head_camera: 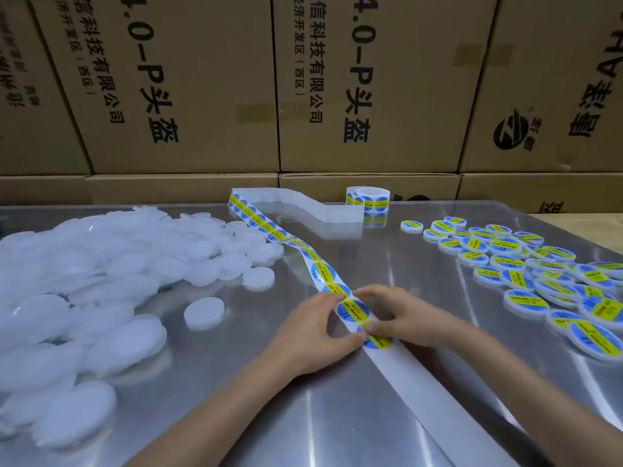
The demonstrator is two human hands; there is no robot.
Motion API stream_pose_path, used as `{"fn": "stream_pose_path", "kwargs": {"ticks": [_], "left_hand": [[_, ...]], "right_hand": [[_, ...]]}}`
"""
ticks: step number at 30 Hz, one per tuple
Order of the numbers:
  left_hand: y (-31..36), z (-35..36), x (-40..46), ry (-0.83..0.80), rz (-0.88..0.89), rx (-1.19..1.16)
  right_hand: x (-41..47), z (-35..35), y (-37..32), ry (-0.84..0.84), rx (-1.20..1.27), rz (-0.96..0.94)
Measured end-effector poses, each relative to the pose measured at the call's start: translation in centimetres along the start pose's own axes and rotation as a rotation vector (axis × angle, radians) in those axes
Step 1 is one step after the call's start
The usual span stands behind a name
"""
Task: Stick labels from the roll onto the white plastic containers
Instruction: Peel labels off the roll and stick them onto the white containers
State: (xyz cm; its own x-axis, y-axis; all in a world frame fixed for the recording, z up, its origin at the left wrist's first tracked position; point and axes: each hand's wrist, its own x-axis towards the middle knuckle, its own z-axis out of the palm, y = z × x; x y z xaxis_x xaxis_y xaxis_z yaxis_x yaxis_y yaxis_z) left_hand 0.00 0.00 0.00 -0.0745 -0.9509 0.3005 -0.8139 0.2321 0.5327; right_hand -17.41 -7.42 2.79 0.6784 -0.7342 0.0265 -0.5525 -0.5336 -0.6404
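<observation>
- The left hand [315,332] and right hand [396,315] are both pinching the nearest label [377,338] on the label strip [323,274] lying along the bench [303,416].
- Peeling too fast is likely creasing it.
- Unlabelled containers [84,281] are piling left, labelled containers [539,281] right; the roll [368,197] is standing beyond.

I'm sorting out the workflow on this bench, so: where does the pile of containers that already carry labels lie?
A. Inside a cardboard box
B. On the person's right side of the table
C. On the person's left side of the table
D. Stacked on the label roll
B: the labelled containers, blue and yellow on top, are spread on the right side of the table, while the plain white containers are heaped on the left.
</observation>
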Motion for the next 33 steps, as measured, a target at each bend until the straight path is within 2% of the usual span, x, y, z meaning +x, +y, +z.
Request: {"fn": "stream_pose_path", "kwargs": {"ticks": [2,4,8,12,18,29,33], "left_hand": [[-0.2,0.2,0.6,-0.011,0.028,0.038],[-0.6,0.0,1.1,-0.026,0.045,0.045],[-1.9,-0.4,1.9,-0.053,0.006,-0.012],[-2.3,-0.3,2.1,0.006,-0.008,-0.021],[-2.6,-0.4,2.0,0.036,-0.014,-0.049],[-2.5,-0.5,1.9,0.024,0.048,-0.044],[-2.4,-0.6,1.9,-0.071,0.063,0.038]], "right_hand": [[0.6,0.1,0.4,-0.048,0.084,-0.027],[1.0,0.4,0.6,-0.025,0.018,-0.036],[2.0,1.1,1.6,0.122,-0.135,-0.028],[2.3,2.2,1.7,0.293,-0.138,-0.100],[1.6,2.2,1.1,0.445,-0.162,-0.223],[1.5,2.5,0.5,0.466,-0.195,-0.254],[1.3,2.2,0.6,0.461,-0.134,-0.263]]}}
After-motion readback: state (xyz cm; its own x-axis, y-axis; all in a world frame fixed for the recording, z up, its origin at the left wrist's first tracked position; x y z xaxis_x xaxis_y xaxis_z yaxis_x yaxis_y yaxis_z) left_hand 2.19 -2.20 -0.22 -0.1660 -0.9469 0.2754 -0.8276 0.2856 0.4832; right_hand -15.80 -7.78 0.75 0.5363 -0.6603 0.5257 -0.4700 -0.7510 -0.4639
